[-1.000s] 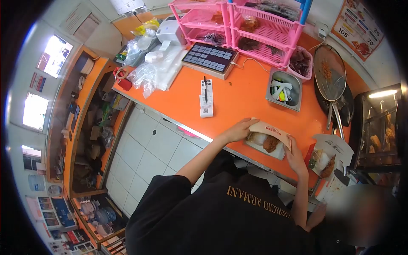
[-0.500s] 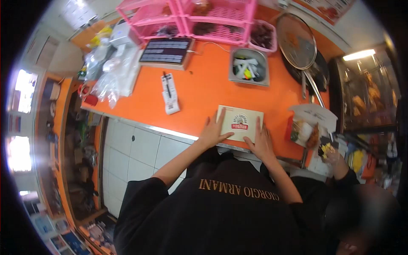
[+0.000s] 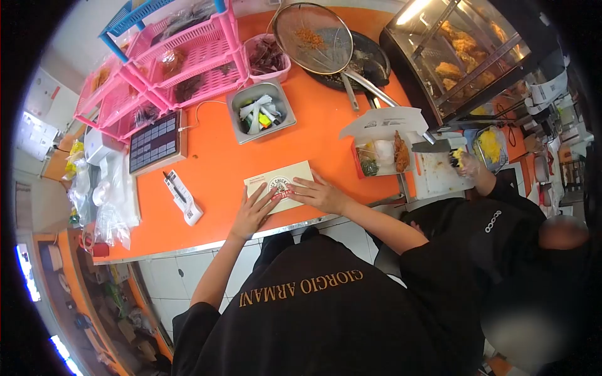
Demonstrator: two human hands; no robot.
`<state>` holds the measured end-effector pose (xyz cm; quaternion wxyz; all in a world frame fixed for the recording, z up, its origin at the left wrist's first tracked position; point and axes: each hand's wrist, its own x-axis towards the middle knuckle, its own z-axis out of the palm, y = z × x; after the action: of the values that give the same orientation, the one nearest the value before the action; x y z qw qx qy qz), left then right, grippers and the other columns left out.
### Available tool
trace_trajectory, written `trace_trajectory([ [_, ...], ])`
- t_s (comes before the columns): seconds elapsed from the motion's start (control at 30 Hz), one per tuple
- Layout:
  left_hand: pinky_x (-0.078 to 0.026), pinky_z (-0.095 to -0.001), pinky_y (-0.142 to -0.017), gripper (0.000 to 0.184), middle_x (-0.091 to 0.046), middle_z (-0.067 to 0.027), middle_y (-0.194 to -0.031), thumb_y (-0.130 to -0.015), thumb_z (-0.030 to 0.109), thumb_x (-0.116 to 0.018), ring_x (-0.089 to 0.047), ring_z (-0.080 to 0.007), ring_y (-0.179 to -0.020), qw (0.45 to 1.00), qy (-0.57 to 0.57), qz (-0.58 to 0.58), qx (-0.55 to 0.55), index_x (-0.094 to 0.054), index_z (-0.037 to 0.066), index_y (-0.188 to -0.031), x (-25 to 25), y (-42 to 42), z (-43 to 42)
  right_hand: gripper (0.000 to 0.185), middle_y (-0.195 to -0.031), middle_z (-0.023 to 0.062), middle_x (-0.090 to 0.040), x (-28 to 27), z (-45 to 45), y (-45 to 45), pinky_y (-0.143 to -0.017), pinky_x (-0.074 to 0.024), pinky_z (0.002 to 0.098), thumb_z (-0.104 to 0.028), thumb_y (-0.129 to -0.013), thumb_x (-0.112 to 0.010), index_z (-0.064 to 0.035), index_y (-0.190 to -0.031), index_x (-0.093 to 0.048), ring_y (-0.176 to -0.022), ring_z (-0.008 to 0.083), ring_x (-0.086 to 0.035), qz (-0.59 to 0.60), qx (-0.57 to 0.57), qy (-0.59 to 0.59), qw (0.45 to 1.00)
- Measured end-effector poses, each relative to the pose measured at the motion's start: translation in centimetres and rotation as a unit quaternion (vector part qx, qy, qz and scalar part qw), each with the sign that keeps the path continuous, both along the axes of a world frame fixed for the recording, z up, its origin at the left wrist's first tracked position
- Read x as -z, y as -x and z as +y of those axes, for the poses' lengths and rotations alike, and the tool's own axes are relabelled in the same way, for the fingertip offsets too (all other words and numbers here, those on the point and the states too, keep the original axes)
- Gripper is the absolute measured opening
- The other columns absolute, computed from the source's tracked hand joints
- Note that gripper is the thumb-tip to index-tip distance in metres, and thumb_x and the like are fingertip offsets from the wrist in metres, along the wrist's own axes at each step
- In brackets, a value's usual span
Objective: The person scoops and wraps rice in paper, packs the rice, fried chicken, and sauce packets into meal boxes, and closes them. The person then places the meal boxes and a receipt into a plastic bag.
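A closed cream cardboard food box with a red and black chicken logo lies near the front edge of the orange counter. Flat on the left part of its lid rests my left hand, fingers spread. My right hand lies across the right part, its fingers stretched toward the logo and partly covering it. Both hands touch the box without gripping it. To the right stands an open food box holding fried chicken, something white and some greens.
At right, a co-worker's gloved hand holds yellow food above a white cutting board. Behind are a metal tub, a strainer, a pink rack and a glass display case. A receipt with a pen lies left.
My view has swung right, so the counter items appear farther left. My hands have moved from the box's sides onto its lid, nearer each other.
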<state>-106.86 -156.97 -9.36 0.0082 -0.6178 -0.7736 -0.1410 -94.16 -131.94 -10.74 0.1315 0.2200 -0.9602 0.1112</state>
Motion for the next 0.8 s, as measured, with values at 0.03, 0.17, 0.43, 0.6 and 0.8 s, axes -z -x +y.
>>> trace_trajectory([
  [0.03, -0.017, -0.0608, -0.11, 0.066, -0.039, 0.0035, -0.144, -0.076, 0.019, -0.067, -0.028, -0.0253, -0.137, 1.0, 0.001, -0.009, 0.001, -0.043, 0.024, -0.137, -0.4, 0.1, 0.0, 0.046, -0.144, -0.0038, -0.04, -0.1, -0.2, 0.0, -0.11, -0.0243, 0.0524, -0.022, -0.089, -0.046, -0.0202, -0.135, -0.046, -0.135, 0.016, -0.034, 0.009, 0.005, 0.002, 1.0],
  [0.17, -0.016, -0.0591, -0.111, 0.058, -0.04, 0.0018, -0.144, -0.08, 0.02, -0.063, -0.029, -0.0257, -0.137, 0.999, 0.036, -0.022, 0.022, -0.046, 0.022, -0.136, -1.0, 1.4, 0.1, 0.043, -0.142, -0.0037, -0.042, -0.9, -0.2, 0.3, -0.109, -0.0276, 0.0513, -0.023, -0.089, -0.046, -0.0198, -0.132, -0.048, -0.134, 0.0158, -0.036, -0.016, 0.012, -0.011, 1.0],
  [0.43, -0.015, -0.0581, -0.112, 0.057, -0.036, 0.0046, -0.146, -0.086, 0.031, -0.056, -0.026, -0.022, -0.138, 0.997, 0.066, -0.015, 0.036, -0.039, 0.025, -0.14, -2.1, 1.5, -0.2, 0.045, -0.141, 0.0004, -0.043, -1.1, -0.3, 0.2, -0.108, -0.0275, 0.0517, -0.027, -0.087, -0.05, -0.0177, -0.131, -0.049, -0.133, 0.0182, -0.036, -0.032, -0.003, 0.013, 0.999],
  [0.6, -0.013, -0.0584, -0.112, 0.058, -0.033, 0.0028, -0.148, -0.087, 0.038, -0.054, -0.023, -0.0231, -0.14, 0.991, 0.103, 0.013, 0.081, -0.037, 0.024, -0.141, -2.5, 2.5, -0.2, 0.059, -0.145, 0.0031, -0.037, -0.9, -0.9, -0.6, -0.108, -0.0267, 0.0514, -0.034, -0.082, -0.059, -0.0158, -0.136, -0.044, -0.137, 0.0209, -0.03, -0.044, 0.003, 0.01, 0.999],
  [0.8, -0.011, -0.0578, -0.112, 0.062, -0.029, -0.0018, -0.15, -0.086, 0.041, -0.056, -0.021, -0.0268, -0.14, 0.995, 0.083, 0.007, 0.06, -0.037, 0.019, -0.141, -0.9, 1.9, -0.4, 0.069, -0.146, 0.0081, -0.033, -2.8, -0.8, -3.7, -0.105, -0.0345, 0.0439, -0.026, -0.079, -0.064, -0.0072, -0.139, -0.036, -0.132, 0.0298, -0.034, -0.056, 0.145, 0.086, 0.984],
])
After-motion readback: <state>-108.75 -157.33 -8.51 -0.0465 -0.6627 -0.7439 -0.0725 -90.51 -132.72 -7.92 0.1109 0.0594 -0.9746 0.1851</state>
